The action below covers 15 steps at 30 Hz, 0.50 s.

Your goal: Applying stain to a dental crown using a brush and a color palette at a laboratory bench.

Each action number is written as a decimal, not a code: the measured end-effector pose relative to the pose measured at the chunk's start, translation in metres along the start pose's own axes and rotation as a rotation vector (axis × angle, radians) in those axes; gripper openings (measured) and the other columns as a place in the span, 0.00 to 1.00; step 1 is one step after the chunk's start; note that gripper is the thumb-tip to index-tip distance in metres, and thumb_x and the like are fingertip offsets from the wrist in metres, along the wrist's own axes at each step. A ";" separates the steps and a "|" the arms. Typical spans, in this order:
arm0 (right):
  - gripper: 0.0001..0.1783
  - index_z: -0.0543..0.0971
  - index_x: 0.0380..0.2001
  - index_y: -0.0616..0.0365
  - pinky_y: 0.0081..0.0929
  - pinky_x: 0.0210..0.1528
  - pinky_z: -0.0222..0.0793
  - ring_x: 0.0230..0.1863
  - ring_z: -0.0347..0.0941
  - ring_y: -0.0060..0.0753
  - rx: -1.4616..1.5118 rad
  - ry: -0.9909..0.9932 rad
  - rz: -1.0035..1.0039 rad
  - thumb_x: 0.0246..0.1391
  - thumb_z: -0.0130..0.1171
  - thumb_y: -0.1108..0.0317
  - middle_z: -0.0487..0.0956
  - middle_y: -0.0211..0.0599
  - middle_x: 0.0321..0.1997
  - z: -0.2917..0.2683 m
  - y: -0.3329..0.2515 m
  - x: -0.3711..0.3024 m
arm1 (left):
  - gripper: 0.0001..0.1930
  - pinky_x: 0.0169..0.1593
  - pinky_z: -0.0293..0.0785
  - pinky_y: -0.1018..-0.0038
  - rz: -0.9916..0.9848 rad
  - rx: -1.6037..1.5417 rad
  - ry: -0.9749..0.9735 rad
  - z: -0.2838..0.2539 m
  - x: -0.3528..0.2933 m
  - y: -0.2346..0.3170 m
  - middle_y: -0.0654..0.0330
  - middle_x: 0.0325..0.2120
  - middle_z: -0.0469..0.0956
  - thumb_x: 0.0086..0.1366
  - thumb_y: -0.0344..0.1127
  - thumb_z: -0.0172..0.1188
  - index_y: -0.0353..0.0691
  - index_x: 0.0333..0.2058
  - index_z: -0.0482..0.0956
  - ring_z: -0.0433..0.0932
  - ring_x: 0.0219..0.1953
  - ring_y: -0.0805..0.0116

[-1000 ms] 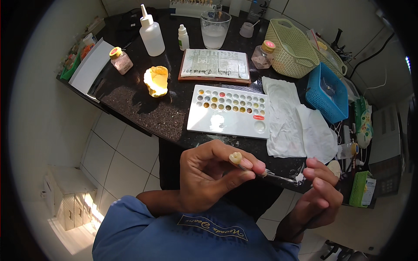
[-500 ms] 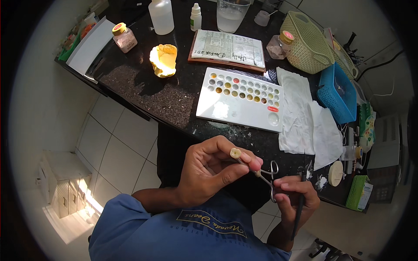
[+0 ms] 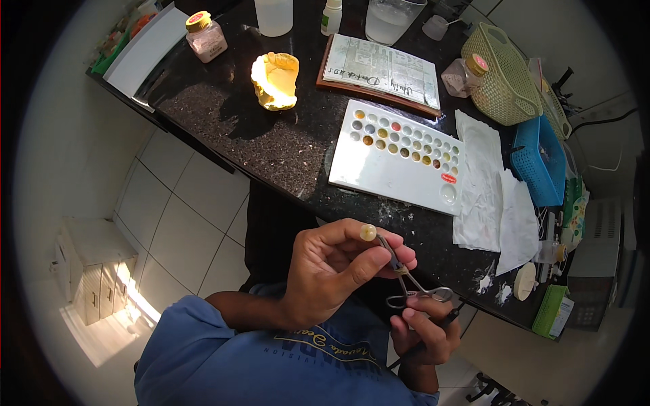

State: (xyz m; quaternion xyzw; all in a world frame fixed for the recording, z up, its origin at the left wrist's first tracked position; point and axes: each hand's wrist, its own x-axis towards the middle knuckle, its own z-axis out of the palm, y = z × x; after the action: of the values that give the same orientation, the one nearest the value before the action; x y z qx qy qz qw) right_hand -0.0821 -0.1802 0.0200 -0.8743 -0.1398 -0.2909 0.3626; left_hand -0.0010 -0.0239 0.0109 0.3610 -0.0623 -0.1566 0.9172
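Observation:
In my left hand (image 3: 332, 271) is a scissor-handled forceps (image 3: 393, 257), pinched along its shaft between thumb and fingers. A small cream-coloured dental crown (image 3: 367, 232) sits at its tip, the pitted top facing up. My right hand (image 3: 426, 331) is closed around a slim black-handled tool (image 3: 451, 314), whose tip I cannot make out. Its fingertips are at the forceps' ring handles. Beyond both hands lies a white ceramic palette (image 3: 393, 179) with rows of wells holding yellow, brown, grey and red colours.
A yellow dental cast (image 3: 275, 98) and a gold-lidded jar (image 3: 206, 42) stand at the far left. Behind the palette is a notepad (image 3: 382, 64). To its right are crumpled white tissues (image 3: 477, 210), a blue basket (image 3: 542, 155) and a beige disc (image 3: 524, 281) near the table edge.
The forceps have turned so their rings point lower right, and the crown is tilted differently. My right hand has moved down and left, toward the rings. The view has shifted slightly.

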 end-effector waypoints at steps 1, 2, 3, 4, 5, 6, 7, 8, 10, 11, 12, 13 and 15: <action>0.14 0.77 0.32 0.53 0.23 0.25 0.75 0.27 0.78 0.31 0.015 -0.036 -0.058 0.41 0.71 0.68 0.78 0.36 0.27 -0.001 0.000 -0.001 | 0.07 0.42 0.82 0.65 -0.008 0.011 0.011 -0.002 -0.001 0.003 0.45 0.33 0.79 0.64 0.27 0.54 0.31 0.39 0.74 0.81 0.39 0.54; 0.13 0.77 0.32 0.54 0.22 0.24 0.75 0.27 0.78 0.32 0.010 -0.029 -0.117 0.48 0.65 0.58 0.78 0.36 0.27 0.000 0.003 -0.003 | 0.07 0.41 0.82 0.65 -0.017 0.023 0.022 -0.004 -0.002 0.006 0.46 0.32 0.79 0.64 0.27 0.54 0.31 0.39 0.74 0.81 0.38 0.54; 0.13 0.77 0.32 0.54 0.22 0.24 0.75 0.27 0.78 0.32 0.014 -0.034 -0.117 0.48 0.65 0.58 0.78 0.36 0.27 -0.002 0.003 -0.005 | 0.07 0.41 0.82 0.65 -0.016 0.022 0.028 -0.007 -0.003 0.008 0.46 0.32 0.79 0.64 0.27 0.54 0.31 0.39 0.74 0.81 0.38 0.54; 0.14 0.77 0.31 0.54 0.21 0.22 0.74 0.26 0.77 0.31 0.027 -0.032 -0.140 0.51 0.61 0.55 0.78 0.36 0.26 -0.006 0.004 -0.009 | 0.07 0.41 0.82 0.65 -0.018 0.046 0.027 -0.008 -0.003 0.010 0.47 0.32 0.79 0.64 0.27 0.54 0.30 0.39 0.74 0.81 0.38 0.54; 0.16 0.77 0.31 0.54 0.20 0.21 0.73 0.25 0.77 0.31 0.041 -0.031 -0.165 0.55 0.57 0.52 0.78 0.35 0.26 -0.007 0.004 -0.012 | 0.07 0.40 0.82 0.66 -0.020 0.070 0.026 -0.008 -0.003 0.010 0.47 0.31 0.79 0.64 0.27 0.53 0.30 0.39 0.74 0.81 0.37 0.55; 0.20 0.76 0.31 0.54 0.19 0.19 0.72 0.23 0.77 0.31 0.031 0.009 -0.185 0.60 0.47 0.49 0.76 0.33 0.22 -0.006 0.005 -0.015 | 0.07 0.40 0.82 0.66 -0.021 0.071 0.028 -0.009 -0.003 0.010 0.47 0.31 0.79 0.64 0.27 0.53 0.30 0.39 0.74 0.81 0.37 0.55; 0.20 0.76 0.31 0.54 0.19 0.19 0.72 0.23 0.77 0.31 0.033 0.009 -0.183 0.60 0.47 0.49 0.76 0.33 0.22 -0.006 0.005 -0.018 | 0.07 0.40 0.82 0.66 -0.021 0.072 0.027 -0.009 -0.004 0.009 0.47 0.31 0.80 0.64 0.26 0.53 0.30 0.39 0.74 0.81 0.37 0.55; 0.23 0.74 0.34 0.56 0.22 0.20 0.71 0.22 0.75 0.32 0.055 0.023 -0.170 0.61 0.41 0.46 0.74 0.36 0.22 -0.008 0.005 -0.022 | 0.07 0.40 0.82 0.67 -0.021 0.073 0.026 -0.010 -0.004 0.009 0.48 0.31 0.80 0.64 0.26 0.53 0.30 0.39 0.74 0.81 0.37 0.56; 0.30 0.68 0.43 0.57 0.24 0.22 0.69 0.23 0.70 0.32 0.103 0.016 -0.187 0.62 0.31 0.40 0.69 0.38 0.25 -0.010 0.010 -0.025 | 0.07 0.40 0.82 0.67 -0.023 0.081 0.034 -0.012 -0.005 0.009 0.48 0.31 0.80 0.64 0.26 0.53 0.30 0.38 0.74 0.82 0.37 0.57; 0.30 0.68 0.43 0.57 0.24 0.22 0.69 0.23 0.70 0.32 0.106 0.015 -0.185 0.62 0.31 0.40 0.69 0.38 0.25 -0.009 0.010 -0.026 | 0.07 0.40 0.82 0.68 -0.024 0.088 0.040 -0.012 -0.006 0.009 0.48 0.31 0.80 0.64 0.26 0.54 0.29 0.38 0.74 0.82 0.37 0.57; 0.30 0.67 0.45 0.57 0.25 0.23 0.69 0.25 0.69 0.32 0.144 0.111 -0.129 0.63 0.30 0.41 0.68 0.40 0.27 -0.007 0.008 -0.029 | 0.07 0.40 0.82 0.68 -0.025 0.090 0.044 -0.012 -0.007 0.009 0.48 0.31 0.80 0.64 0.26 0.54 0.29 0.38 0.74 0.82 0.37 0.57; 0.30 0.66 0.47 0.57 0.25 0.24 0.69 0.26 0.68 0.33 0.180 0.209 -0.070 0.63 0.29 0.41 0.66 0.41 0.29 -0.005 0.008 -0.031 | 0.07 0.41 0.82 0.68 -0.027 0.083 0.054 -0.013 -0.009 0.009 0.48 0.31 0.80 0.64 0.26 0.54 0.29 0.38 0.74 0.82 0.37 0.58; 0.31 0.64 0.50 0.57 0.25 0.27 0.70 0.28 0.66 0.34 0.264 0.221 -0.098 0.62 0.32 0.40 0.63 0.40 0.31 -0.004 0.013 -0.023 | 0.07 0.41 0.81 0.68 -0.030 0.079 0.069 -0.015 -0.011 0.009 0.48 0.31 0.80 0.64 0.26 0.54 0.29 0.38 0.75 0.82 0.37 0.58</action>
State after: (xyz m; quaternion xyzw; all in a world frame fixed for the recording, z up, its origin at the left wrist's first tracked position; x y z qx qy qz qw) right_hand -0.0961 -0.1934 0.0011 -0.7739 -0.1784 -0.3817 0.4728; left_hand -0.0055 -0.0048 0.0060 0.4029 -0.0312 -0.1554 0.9014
